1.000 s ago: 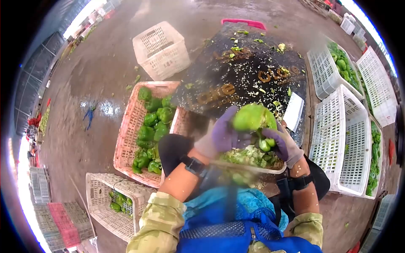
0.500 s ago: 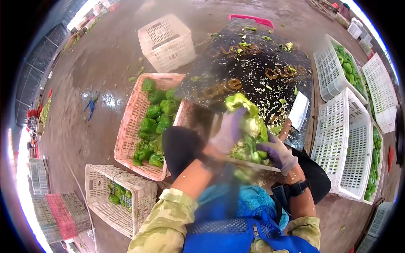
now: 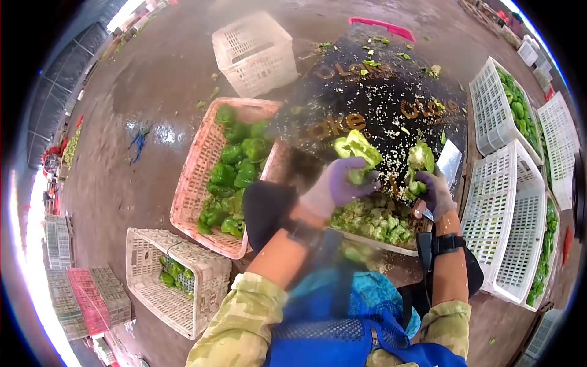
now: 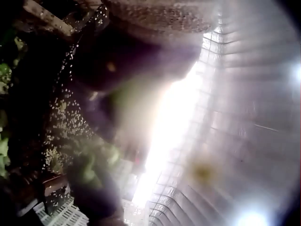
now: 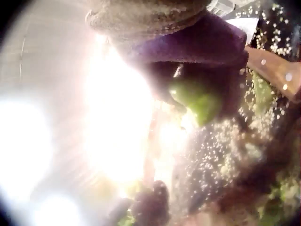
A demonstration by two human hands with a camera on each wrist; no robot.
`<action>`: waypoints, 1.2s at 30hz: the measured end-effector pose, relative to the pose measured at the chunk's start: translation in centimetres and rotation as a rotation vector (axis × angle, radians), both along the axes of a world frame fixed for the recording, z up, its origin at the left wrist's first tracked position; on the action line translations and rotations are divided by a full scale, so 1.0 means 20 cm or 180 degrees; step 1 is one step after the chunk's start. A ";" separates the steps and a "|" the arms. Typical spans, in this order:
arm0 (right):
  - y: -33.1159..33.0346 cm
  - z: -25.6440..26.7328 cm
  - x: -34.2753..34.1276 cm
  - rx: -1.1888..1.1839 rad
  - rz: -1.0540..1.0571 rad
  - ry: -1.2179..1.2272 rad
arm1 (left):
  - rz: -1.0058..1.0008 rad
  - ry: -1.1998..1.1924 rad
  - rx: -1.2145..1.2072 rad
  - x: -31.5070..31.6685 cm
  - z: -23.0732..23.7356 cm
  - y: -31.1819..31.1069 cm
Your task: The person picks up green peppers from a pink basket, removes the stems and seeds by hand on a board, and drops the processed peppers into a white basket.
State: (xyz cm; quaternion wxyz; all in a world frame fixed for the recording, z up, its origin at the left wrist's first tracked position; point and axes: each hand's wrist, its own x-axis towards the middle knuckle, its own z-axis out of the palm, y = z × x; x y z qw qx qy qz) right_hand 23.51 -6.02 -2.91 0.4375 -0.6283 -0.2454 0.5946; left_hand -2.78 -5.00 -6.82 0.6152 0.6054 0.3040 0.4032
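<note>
Two gloved hands work over the near edge of a black board (image 3: 391, 88) strewn with pale seeds. The left hand (image 3: 338, 185) grips a light green pepper piece (image 3: 358, 147), its hollow inside partly showing. In the right hand (image 3: 436, 194) is another pepper piece (image 3: 420, 158) with its core, held upright by curled fingers. The two pieces are apart. Below the hands a tray (image 3: 391, 246) holds pale cores and scraps (image 3: 379, 223). A cleaver (image 3: 450, 160) lies beside the right hand, its handle partly hidden. Both wrist views are blurred and glaring.
A pink crate (image 3: 183, 189) of whole green peppers (image 3: 232, 154) stands left of the board, with a white crate (image 3: 260, 70) behind it. A tipped crate (image 3: 211, 275) with a few peppers lies at lower left. White crates (image 3: 489, 211) and pepper-filled ones line the right.
The pepper, held between both hands earlier, is now in two separate pieces, one per hand. The right hand has moved up and right, away from the left. The view has shifted.
</note>
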 end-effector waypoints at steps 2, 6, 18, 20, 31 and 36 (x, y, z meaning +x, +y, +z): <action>-0.06 0.03 -0.01 0.0393 0.0156 0.0754 | 0.0082 0.0087 -0.0366 0.02 -0.07 0.00; -0.11 0.12 -0.09 0.0315 0.0146 0.0991 | 0.0875 -0.1279 -0.3294 0.13 0.29 -0.08; -0.19 0.18 -0.33 0.2040 0.1567 -0.3880 | 0.0205 0.0651 -0.1863 0.29 0.39 -0.17; -0.19 0.19 -0.27 0.1156 0.1542 -0.3081 | 0.0082 0.0463 -0.1800 0.30 0.40 -0.20; -0.30 0.12 -0.18 0.0731 0.1666 -0.0822 | -0.0725 0.0211 -0.1343 0.09 0.19 -0.23; -0.36 0.23 -0.21 0.1976 0.0645 -0.3038 | -0.0195 -0.1691 -0.2631 0.05 0.22 -0.12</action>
